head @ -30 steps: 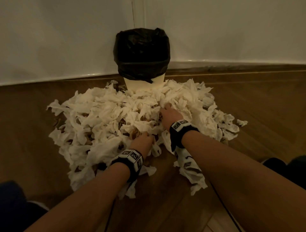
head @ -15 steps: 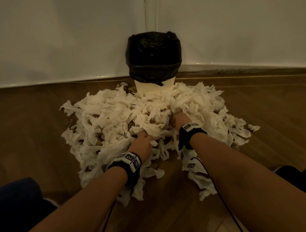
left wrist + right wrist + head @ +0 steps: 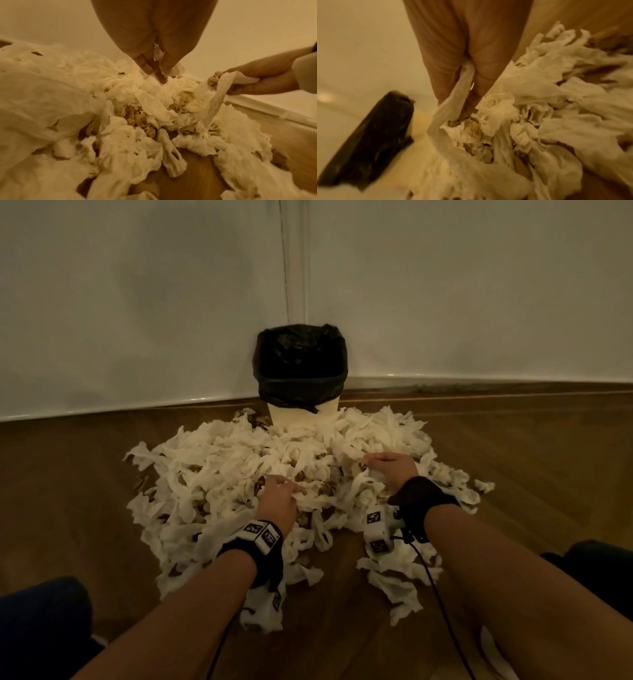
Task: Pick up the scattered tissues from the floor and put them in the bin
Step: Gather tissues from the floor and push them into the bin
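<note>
So compared with a second ago the hands have spread apart; back then both were dug into the middle of the tissues [image 3: 274, 467] almost side by side, now the right hand [image 3: 388, 470] has slid out toward the right-centre of the frame while the left hand [image 3: 279, 501] sits lower, centre-left; the view has also pulled back, so more wall shows above the bin [image 3: 301, 371]

Left hand: fingers curled down with a bit of tissue pinched between them, the left wrist view shows that pretty clearly; right hand: closed on a long strip [image 3: 452, 108] that runs from its fingers down into the heap, half lifted, the far end still tangled in the pile

My read is that the rummaging is over and actual grabbing has started, but nothing has gone in the bin as far as I can tell; its black liner looks dark and I can't see inside

The tissues are still basically all on the floor [image 3: 68, 491], a big mound in the middle of the frame pushed right up against the foot of the bin at upper centre, with a few stragglers off to the right and near the bottom; loads left to do
</note>
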Motion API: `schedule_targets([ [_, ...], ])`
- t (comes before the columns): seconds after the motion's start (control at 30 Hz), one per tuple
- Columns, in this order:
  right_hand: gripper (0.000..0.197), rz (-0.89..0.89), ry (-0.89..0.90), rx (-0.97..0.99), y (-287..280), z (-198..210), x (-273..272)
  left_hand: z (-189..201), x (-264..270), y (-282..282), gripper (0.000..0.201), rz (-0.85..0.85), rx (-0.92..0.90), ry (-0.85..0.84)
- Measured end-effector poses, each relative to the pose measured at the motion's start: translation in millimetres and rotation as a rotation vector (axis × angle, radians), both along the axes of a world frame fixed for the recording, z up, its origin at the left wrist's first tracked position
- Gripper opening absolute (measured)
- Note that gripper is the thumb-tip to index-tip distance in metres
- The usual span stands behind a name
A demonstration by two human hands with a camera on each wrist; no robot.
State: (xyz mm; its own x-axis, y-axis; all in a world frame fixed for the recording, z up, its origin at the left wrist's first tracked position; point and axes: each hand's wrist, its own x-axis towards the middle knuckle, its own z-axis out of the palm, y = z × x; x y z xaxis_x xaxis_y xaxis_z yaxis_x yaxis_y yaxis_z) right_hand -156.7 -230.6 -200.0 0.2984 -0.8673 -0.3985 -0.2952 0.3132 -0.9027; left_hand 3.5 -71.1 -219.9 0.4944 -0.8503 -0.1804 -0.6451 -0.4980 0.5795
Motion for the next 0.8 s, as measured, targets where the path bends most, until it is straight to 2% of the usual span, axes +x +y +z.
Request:
schedule_targets([
  [0.13,0.035,-0.085,-0.18,0.175,6,12,-8,18,0,-4,0.034,0.021,-0.085,0.1],
  [0.23,0.042,-0.111,-0.315,0.218,6,18,-10,30,1,-6,0.029,0.1,-0.167,0.165],
  [0.33,0.039,-0.123,-0.351,0.308,5,32,-7,43,5,-10,0.03,0.16,-0.195,0.164],
  [0.43,0.038,-0.105,-0.406,0.284,0,46,-5,57,12,-14,0.026,0.184,-0.227,0.155],
  [0.57,0.047,-0.129,-0.458,0.276,-4,68,2,83,25,-22,0.021,0.234,-0.292,0.178],
  [0.63,0.041,-0.132,-0.482,0.258,-9,81,6,98,33,-28,0.02,0.231,-0.298,0.139],
  [0.73,0.01,-0.093,-0.558,0.265,-17,105,13,125,44,-38,0.017,0.255,-0.355,0.108],
  [0.8,0.013,-0.076,-0.589,0.261,-23,123,18,143,49,-47,0.017,0.262,-0.422,0.105],
])
